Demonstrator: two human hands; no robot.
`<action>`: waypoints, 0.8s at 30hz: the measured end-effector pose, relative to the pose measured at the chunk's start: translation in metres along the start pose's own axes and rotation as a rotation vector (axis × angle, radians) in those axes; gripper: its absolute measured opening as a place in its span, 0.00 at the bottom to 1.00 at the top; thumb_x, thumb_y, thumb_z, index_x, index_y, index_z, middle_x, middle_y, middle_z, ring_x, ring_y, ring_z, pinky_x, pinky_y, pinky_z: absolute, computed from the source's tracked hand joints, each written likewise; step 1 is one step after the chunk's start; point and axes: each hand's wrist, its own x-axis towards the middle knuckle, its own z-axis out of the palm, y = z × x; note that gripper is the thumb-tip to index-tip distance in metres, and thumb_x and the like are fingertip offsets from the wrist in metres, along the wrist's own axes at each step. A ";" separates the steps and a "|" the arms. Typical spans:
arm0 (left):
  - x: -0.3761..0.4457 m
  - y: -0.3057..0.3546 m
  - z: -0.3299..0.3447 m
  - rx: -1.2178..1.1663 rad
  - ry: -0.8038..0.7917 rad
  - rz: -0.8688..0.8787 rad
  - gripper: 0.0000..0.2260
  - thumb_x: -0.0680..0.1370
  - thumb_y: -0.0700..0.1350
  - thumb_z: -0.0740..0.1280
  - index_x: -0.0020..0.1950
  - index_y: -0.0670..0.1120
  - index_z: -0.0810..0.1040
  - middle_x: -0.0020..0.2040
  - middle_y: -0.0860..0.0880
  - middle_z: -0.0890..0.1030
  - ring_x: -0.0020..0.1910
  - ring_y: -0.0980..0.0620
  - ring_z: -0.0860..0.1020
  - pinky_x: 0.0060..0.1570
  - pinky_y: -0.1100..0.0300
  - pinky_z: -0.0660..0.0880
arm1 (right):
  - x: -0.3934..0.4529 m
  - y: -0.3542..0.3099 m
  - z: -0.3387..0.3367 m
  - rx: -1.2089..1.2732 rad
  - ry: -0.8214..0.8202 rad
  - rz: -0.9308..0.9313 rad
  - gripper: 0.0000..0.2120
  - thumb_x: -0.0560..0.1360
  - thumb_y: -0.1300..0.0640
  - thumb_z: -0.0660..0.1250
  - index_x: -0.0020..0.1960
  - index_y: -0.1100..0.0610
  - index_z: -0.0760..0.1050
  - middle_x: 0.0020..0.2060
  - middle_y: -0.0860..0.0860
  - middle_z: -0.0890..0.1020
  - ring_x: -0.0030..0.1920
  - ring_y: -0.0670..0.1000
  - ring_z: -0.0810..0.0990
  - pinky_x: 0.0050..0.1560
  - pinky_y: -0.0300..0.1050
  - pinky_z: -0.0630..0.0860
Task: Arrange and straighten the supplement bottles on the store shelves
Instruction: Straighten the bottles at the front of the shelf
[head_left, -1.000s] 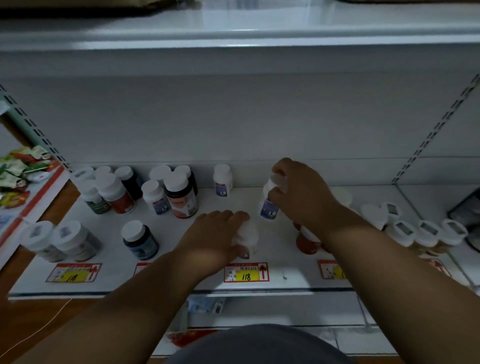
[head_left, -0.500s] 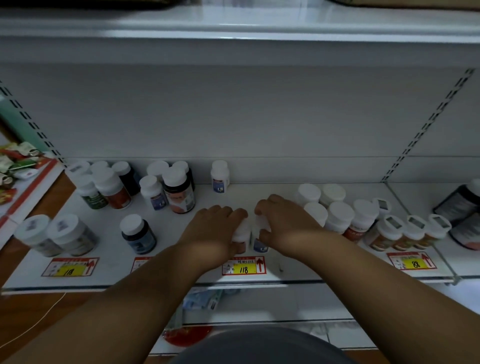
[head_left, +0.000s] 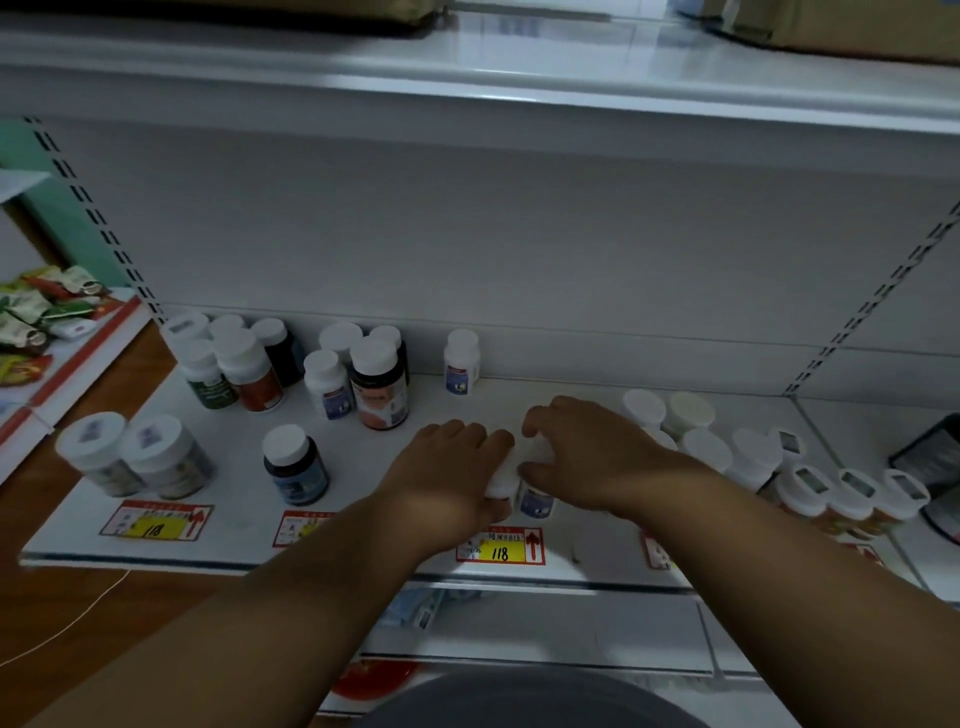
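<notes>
Two small white-capped supplement bottles stand side by side near the front of the white shelf. My left hand grips the left bottle from above, fingers curled over its cap. My right hand grips the right bottle, whose blue label shows below my thumb. The two hands almost touch. More bottles stand in loose groups: a dark blue-labelled one at front left, a cluster behind it, a lone white bottle at the back.
Two wide jars sit at the far left front. A crowd of white-capped bottles fills the right side. Yellow price tags line the shelf edge. Another shelf hangs above; snack packets lie on the left rack.
My right hand brought its blue-labelled bottle down and forward from mid-shelf and set it beside the bottle under my left hand. Over the last half second both hands hardly moved.
</notes>
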 end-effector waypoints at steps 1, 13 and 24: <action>0.000 0.000 -0.001 -0.016 0.015 -0.009 0.31 0.72 0.64 0.64 0.70 0.51 0.63 0.59 0.50 0.73 0.56 0.49 0.70 0.55 0.55 0.63 | 0.008 0.001 -0.005 -0.023 0.042 -0.004 0.21 0.75 0.41 0.64 0.63 0.51 0.72 0.55 0.52 0.75 0.55 0.54 0.75 0.50 0.46 0.71; -0.037 -0.005 -0.028 -0.083 0.390 -0.081 0.13 0.74 0.47 0.69 0.56 0.42 0.79 0.52 0.44 0.79 0.50 0.44 0.76 0.50 0.52 0.73 | 0.147 -0.024 -0.012 -0.083 0.042 -0.071 0.15 0.77 0.58 0.64 0.62 0.62 0.73 0.60 0.61 0.72 0.58 0.62 0.74 0.54 0.49 0.72; -0.054 -0.010 -0.028 -0.031 0.239 -0.062 0.12 0.69 0.39 0.71 0.52 0.41 0.81 0.50 0.44 0.80 0.47 0.42 0.78 0.47 0.51 0.76 | 0.125 -0.024 -0.015 0.392 0.167 -0.003 0.12 0.72 0.53 0.72 0.51 0.57 0.76 0.45 0.52 0.79 0.45 0.53 0.78 0.45 0.45 0.75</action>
